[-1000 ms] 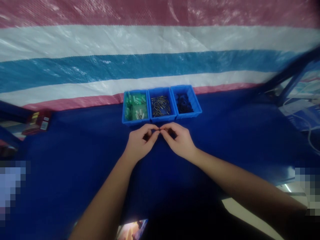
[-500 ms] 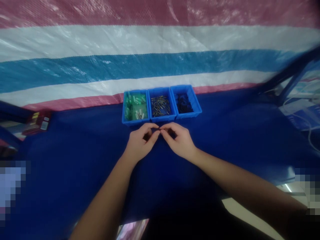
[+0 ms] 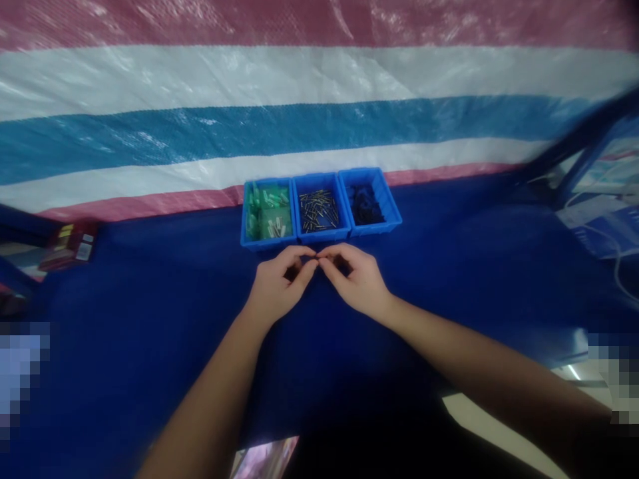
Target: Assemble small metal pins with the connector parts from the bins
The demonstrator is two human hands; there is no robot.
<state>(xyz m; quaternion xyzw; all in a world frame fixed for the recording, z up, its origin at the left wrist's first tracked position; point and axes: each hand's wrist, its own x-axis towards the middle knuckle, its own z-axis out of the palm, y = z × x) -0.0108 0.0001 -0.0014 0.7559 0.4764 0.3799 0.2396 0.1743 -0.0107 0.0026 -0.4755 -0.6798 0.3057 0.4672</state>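
My left hand (image 3: 282,283) and my right hand (image 3: 357,279) meet fingertip to fingertip over the blue table, just in front of three blue bins. Thumb and forefinger of each hand are pinched together. Whatever lies between the tips is dark and too small to make out. The left bin (image 3: 244,233) holds small clear and whitish pieces on green film. Slim dark-and-brass metal pins (image 3: 318,209) fill the middle bin (image 3: 325,236). In the right bin (image 3: 394,213) lie black parts (image 3: 367,207) whose kind I cannot tell.
A striped plastic sheet (image 3: 299,130) hangs behind the blue table (image 3: 164,299). At the far left lies a dark red box (image 3: 72,245). On the right are a blue-and-white package (image 3: 596,226), a pale cable (image 3: 618,266) and a dark frame post (image 3: 574,156).
The view has shifted very slightly. Both hands keep their pinch at nearly the same spot, the fingertips a touch closer together.
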